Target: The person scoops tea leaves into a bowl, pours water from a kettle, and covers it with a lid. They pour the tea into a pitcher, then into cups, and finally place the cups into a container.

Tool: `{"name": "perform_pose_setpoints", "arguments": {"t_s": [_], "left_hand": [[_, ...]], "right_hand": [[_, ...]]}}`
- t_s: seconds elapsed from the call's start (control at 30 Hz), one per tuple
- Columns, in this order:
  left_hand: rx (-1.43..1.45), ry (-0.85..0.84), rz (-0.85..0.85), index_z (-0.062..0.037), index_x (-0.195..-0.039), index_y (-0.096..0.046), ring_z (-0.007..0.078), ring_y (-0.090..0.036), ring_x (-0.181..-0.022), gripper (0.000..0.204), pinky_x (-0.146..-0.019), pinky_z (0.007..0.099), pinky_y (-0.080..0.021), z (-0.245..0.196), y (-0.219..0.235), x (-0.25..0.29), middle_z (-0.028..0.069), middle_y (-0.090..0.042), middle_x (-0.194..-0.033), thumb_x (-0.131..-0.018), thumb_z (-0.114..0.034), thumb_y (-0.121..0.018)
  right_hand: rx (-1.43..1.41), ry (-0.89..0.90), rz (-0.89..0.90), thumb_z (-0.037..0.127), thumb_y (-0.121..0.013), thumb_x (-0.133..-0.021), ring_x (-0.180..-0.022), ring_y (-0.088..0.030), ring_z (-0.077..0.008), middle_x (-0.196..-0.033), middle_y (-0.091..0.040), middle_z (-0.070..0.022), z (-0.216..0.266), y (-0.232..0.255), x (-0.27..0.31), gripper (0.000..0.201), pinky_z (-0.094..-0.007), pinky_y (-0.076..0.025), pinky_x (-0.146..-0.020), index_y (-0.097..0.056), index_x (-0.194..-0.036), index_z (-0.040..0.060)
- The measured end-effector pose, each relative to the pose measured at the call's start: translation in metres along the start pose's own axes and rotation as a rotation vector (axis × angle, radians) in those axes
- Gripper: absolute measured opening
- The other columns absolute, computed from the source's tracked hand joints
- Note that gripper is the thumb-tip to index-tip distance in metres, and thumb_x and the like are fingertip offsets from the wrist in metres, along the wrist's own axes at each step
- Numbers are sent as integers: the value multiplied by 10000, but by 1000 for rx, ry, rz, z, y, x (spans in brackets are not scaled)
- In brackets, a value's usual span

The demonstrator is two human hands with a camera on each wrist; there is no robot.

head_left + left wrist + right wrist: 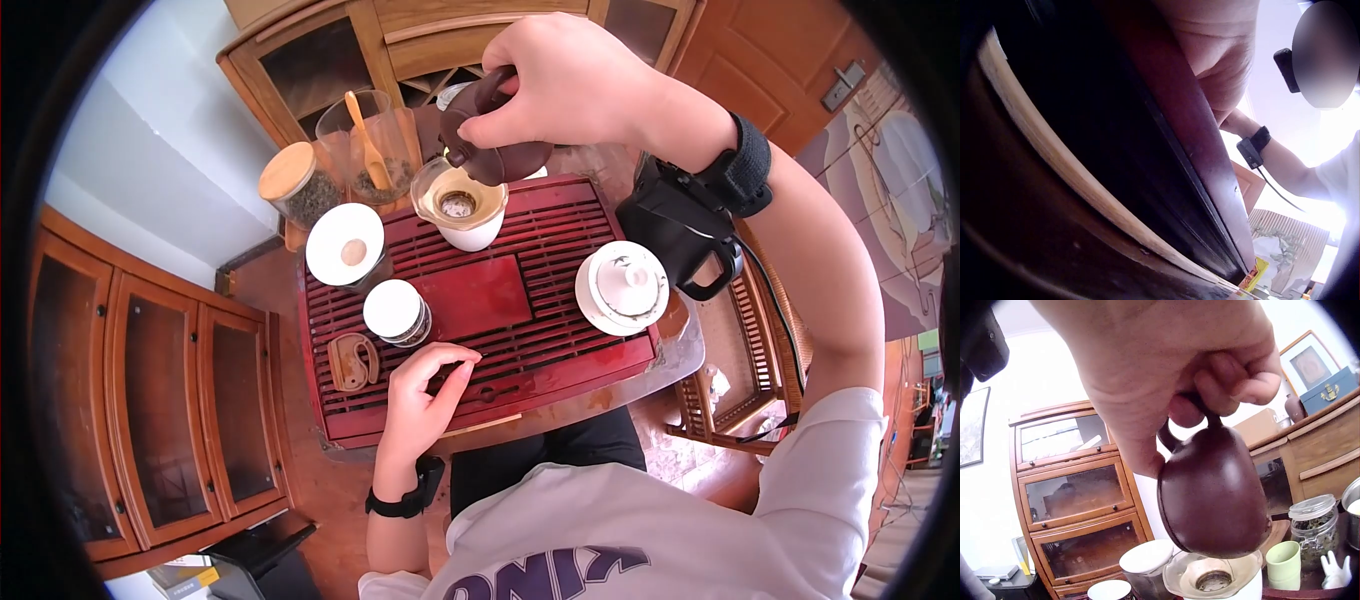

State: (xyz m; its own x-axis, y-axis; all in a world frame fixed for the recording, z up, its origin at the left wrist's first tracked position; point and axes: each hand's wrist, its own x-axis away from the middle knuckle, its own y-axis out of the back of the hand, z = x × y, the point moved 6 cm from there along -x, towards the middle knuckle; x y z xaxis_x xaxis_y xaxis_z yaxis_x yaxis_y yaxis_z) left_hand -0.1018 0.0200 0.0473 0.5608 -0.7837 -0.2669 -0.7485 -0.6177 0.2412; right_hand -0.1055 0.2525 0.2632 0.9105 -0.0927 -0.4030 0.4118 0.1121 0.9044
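Note:
My right hand (pixel 575 90) grips the handle of a dark brown teapot (pixel 515 160), which is tilted with its spout low over an amber-tinted strainer (pixel 430 203). The strainer sits in the mouth of a white cup (pixel 474 238) on the red slatted tea tray (pixel 480 295). In the right wrist view the teapot (pixel 1216 494) hangs under my curled fingers, and dark residue shows in the strainer's mesh centre (pixel 1214 581). My left hand (pixel 425 395) rests at the tray's front edge, fingers loosely bent and holding nothing, close to a small white-lidded jar (pixel 394 308).
A white lidded gaiwan (pixel 625 290) stands at the tray's right, beside a black kettle (pixel 690 230). At left are a white-topped glass container (pixel 330 240) and a brown object (pixel 350 365). Behind stand a wooden-lidded jar (pixel 290 172) and a glass holder with a wooden scoop (pixel 368 145).

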Motion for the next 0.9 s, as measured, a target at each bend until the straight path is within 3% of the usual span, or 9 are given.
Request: {"name": "perform_pose_setpoints", "arguments": {"t_s": [0.1, 0.17, 0.4, 0.7, 0.9], "left_hand": [[5, 0, 1, 11, -1016, -692, 190, -687, -907, 111, -806, 294, -534, -2, 0, -1, 107, -718, -980, -912, 27, -657], [7, 4, 1, 11, -1016, -693, 187, -686, -906, 111, -803, 292, -533, -2, 0, 0, 105, -717, -981, -912, 28, -657], [12, 0, 1, 9, -1013, -693, 181, -683, -901, 111, -798, 285, -530, -1, -1, 0, 101, -715, -976, -912, 33, -655], [0, 6, -2, 6, -1012, -692, 186, -686, -897, 114, -796, 288, -532, -2, 0, 0, 103, -717, -977, -906, 34, -659], [-6, -1, -5, 6, -1010, -691, 191, -688, -898, 116, -799, 293, -532, -3, 0, -1, 104, -718, -973, -901, 33, -664]], "right_hand": [[-14, -38, 52, 419, -792, -703, -634, -648, -230, -650, -641, -116, 4, 9, -4, 466, -335, -528, -635, -720, -794, -33], [-148, -88, 321, 395, -738, -727, -717, -708, -343, -745, -697, -248, 9, 14, -6, 464, -392, -570, -695, -735, -804, -62], [-185, -88, 256, 405, -744, -716, -704, -702, -349, -734, -689, -251, 11, 9, -9, 491, -394, -567, -687, -719, -790, -80], [-29, -105, 227, 397, -754, -701, -773, -711, -372, -789, -702, -261, 24, 13, -15, 477, -414, -577, -739, -731, -818, -65], [-75, -15, 254, 399, -760, -725, -809, -713, -360, -827, -713, -252, 29, 20, -20, 470, -405, -576, -765, -741, -845, -55]]}}
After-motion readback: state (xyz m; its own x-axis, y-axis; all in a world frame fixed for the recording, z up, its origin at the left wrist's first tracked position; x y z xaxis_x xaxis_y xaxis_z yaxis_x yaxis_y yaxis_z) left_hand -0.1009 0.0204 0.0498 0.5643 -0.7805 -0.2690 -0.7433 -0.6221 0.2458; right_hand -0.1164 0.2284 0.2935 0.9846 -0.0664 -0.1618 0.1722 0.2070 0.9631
